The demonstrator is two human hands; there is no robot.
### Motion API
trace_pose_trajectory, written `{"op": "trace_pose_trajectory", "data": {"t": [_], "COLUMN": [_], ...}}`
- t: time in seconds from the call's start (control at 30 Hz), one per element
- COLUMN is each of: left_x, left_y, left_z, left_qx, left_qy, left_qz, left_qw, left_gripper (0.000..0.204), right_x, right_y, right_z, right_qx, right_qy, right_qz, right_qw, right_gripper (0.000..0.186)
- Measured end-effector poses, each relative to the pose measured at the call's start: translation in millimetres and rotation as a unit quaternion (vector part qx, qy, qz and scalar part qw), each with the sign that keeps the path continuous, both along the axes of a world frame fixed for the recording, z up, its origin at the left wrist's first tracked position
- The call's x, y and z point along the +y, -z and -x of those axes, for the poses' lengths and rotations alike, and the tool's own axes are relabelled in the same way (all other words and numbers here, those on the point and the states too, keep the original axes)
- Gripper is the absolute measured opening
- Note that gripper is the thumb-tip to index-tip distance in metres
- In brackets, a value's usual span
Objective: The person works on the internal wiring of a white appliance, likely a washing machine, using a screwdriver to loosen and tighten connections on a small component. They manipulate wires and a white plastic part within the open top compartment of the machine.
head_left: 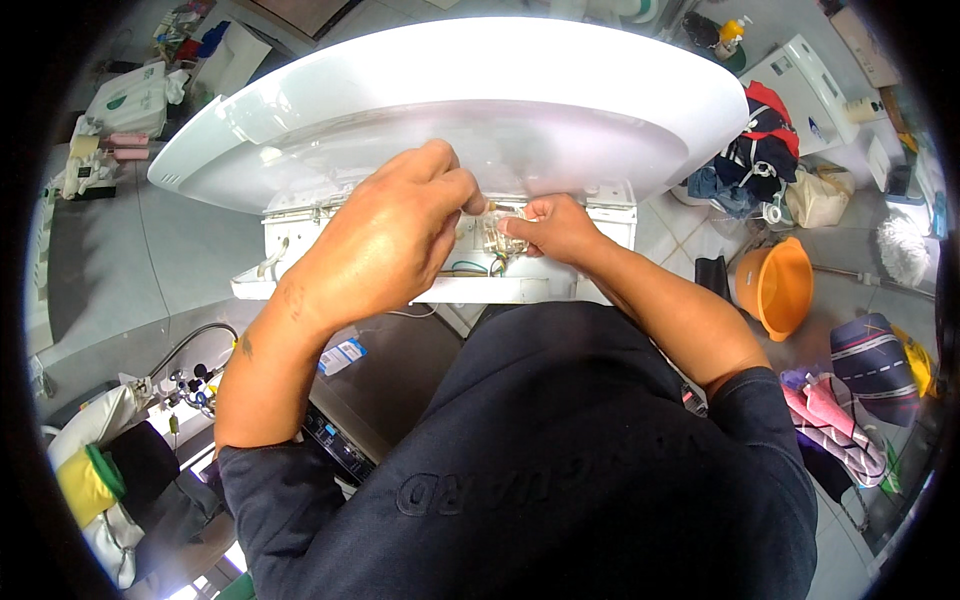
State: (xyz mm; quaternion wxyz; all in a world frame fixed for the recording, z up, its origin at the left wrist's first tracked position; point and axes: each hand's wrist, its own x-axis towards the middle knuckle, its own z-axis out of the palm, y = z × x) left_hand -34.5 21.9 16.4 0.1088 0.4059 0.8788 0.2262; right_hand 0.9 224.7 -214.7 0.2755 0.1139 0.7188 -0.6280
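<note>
A large white curved panel (480, 65) arches across the upper middle, above a narrow white housing (520, 290). Between the two, a small clear plastic connector block (492, 232) with metal-coloured parts shows, and thin coloured wires (497, 266) run from below it. My right hand (558, 230) pinches this connector block from the right between thumb and fingers. My left hand (400, 225) is closed just to its left, fingertips curled toward the block's upper end. Whatever its fingers hold, if anything, is hidden behind the knuckles.
On the right stand an orange basin (775, 288), a heap of dark and red clothes (760, 150) and a pink checked cloth (835, 420). A dark-topped appliance (385, 370) is near at lower left. Beyond it lies a yellow and green bundle (90, 485).
</note>
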Motion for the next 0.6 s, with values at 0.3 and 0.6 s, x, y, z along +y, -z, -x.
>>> {"op": "trace_pose_trajectory", "data": {"t": [0.3,0.6], "left_x": [-11,-32], "left_y": [-19,-9], "left_z": [-2,-31], "left_qx": [-0.001,-0.062], "left_qy": [-0.035,-0.129], "left_qz": [-0.037,-0.043], "left_qw": [0.999,0.989], "left_gripper": [0.022,0.015], "right_x": [-3,-2], "right_y": [-12,-5], "right_z": [0,4], "right_qx": [-0.002,-0.009], "right_qy": [-0.02,-0.022], "right_qz": [-0.023,-0.023], "right_qw": [1.0,0.999], "right_gripper": [0.046,0.05]}}
